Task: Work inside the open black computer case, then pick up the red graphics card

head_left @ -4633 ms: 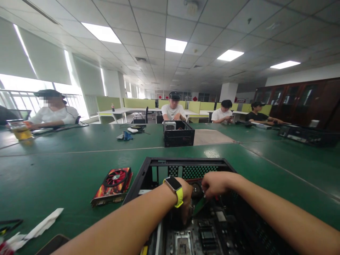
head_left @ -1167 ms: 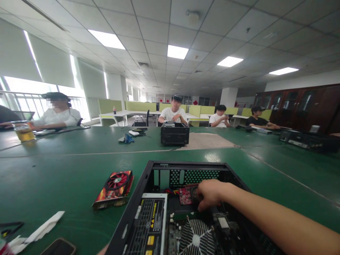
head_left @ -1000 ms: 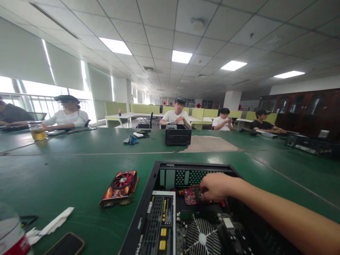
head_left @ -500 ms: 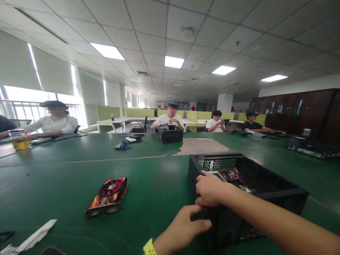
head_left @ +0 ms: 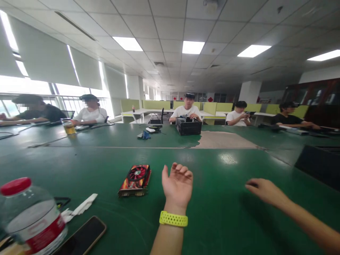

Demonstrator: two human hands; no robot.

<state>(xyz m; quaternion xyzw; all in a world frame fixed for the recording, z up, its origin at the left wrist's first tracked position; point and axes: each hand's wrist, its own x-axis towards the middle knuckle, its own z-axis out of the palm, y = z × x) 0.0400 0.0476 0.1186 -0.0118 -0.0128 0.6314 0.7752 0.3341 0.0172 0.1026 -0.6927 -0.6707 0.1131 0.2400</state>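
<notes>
My left hand (head_left: 177,187), with a bright yellow perforated band at the wrist, is raised over the green table, palm turned up. Its fingers are loosely curled and apart, with nothing in them. Just left of it lies a red and black graphics card (head_left: 135,180), fan side up. My right hand (head_left: 261,191) hovers over the table at the right, touching nothing. Its fingers bend toward the thumb with a dark gap between, and no object shows there. Beyond it, the black computer case (head_left: 318,166) is partly cut off by the right edge.
At the near left are a large red-capped bottle (head_left: 34,216), a phone (head_left: 82,235) and a white paper strip (head_left: 85,204). Across the green table (head_left: 212,219), a person handles another computer case (head_left: 188,127). A blue crumpled thing (head_left: 145,135) lies near it. Several other people sit around.
Both my hands have come off the computer case, which now sits farther right. My left hand has turned palm up near the graphics card. The view has swung left.
</notes>
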